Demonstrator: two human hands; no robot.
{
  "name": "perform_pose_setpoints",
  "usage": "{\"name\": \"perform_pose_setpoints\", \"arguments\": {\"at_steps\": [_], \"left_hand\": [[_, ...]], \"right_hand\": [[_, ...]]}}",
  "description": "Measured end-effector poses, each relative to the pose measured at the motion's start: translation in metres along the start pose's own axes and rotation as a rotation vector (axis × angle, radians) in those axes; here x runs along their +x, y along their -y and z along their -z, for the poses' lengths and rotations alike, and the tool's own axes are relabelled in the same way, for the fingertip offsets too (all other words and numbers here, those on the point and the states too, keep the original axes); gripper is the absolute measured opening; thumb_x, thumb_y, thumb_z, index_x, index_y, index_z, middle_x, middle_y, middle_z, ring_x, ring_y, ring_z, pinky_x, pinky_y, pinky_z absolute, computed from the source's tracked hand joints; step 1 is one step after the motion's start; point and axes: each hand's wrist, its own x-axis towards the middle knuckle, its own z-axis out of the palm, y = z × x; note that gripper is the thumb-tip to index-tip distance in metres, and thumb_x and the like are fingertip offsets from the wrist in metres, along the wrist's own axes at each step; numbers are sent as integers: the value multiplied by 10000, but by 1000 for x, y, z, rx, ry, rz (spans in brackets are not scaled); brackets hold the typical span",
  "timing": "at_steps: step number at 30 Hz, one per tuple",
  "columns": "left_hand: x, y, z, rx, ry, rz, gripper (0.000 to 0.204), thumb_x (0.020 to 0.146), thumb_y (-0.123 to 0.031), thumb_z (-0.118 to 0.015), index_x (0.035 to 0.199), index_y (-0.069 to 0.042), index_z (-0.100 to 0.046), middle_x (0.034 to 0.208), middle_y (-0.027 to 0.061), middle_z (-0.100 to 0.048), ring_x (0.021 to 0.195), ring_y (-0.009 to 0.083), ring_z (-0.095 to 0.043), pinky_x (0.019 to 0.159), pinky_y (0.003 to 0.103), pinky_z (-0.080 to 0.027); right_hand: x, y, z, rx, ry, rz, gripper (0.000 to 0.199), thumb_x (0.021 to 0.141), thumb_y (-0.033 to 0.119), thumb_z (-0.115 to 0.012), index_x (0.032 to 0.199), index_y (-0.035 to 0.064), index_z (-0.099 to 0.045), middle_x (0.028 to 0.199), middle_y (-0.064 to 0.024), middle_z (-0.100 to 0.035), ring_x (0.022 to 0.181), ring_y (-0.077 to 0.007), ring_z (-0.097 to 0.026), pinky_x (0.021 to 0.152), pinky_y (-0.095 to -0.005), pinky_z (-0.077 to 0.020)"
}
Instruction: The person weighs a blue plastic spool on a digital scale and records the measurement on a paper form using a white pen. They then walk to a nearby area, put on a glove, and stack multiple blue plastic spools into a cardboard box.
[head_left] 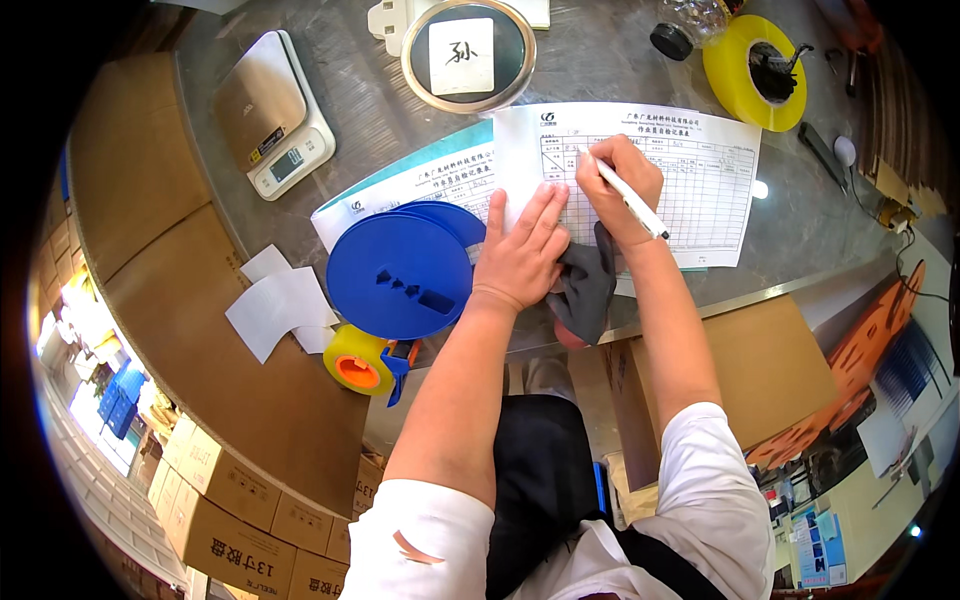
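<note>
My right hand (622,190) is closed round a white pen (632,200), its tip on the upper left part of a printed form (690,220) with a table grid. Flat on the left edge of that form rests my left hand (522,245), fingers spread and holding nothing. A second form (370,200) lies partly under the first, on a teal sheet. Beside my left hand is a blue plastic reel (395,275), overlapping another blue disc. Dark grey cloth (588,285) sits between my forearms at the table edge.
A kitchen scale (285,120) stands at the left, and a round dish (468,55) bearing a white card at the back. Yellow tape (755,72) lies back right. A tape dispenser (365,362) and loose white papers (285,305) are near left; cardboard boxes (240,510) stand below.
</note>
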Motion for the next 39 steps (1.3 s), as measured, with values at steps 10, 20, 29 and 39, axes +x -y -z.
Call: {"name": "perform_pose_setpoints", "arguments": {"at_steps": [10,20,29,39], "left_hand": [[0,0,0,5,3,-1,340,651,-246,-697,931,-144,-532,1473,44,-383,1386,208,-315,1120,609,-104],[0,0,1,10,24,3,361,646,-251,-699,948,-152,-528,1485,37,-366,1391,205,-306,1123,605,-94],[1,-1,4,-11,21,11,369,641,-238,-706,943,-154,-511,1486,35,-365,1392,205,-305,1123,598,-99],[0,0,4,-13,20,6,369,644,-246,-711,938,-153,-508,1486,37,-366,1392,210,-302,1124,601,-102]], "right_hand": [[-28,0,12,53,95,21,135,686,5,-663,706,73,-547,585,-62,-549,481,-199,-550,455,-292,-439],[-29,2,7,-9,-8,-27,146,679,-8,-656,702,71,-536,606,-61,-540,485,-202,-540,450,-294,-432],[-31,1,10,-57,-82,-56,176,665,-39,-634,681,74,-501,572,-55,-496,463,-193,-510,432,-290,-407],[-34,-1,13,-33,-140,-167,145,714,-1,-658,711,61,-526,592,-41,-552,482,-142,-529,458,-261,-429]]}}
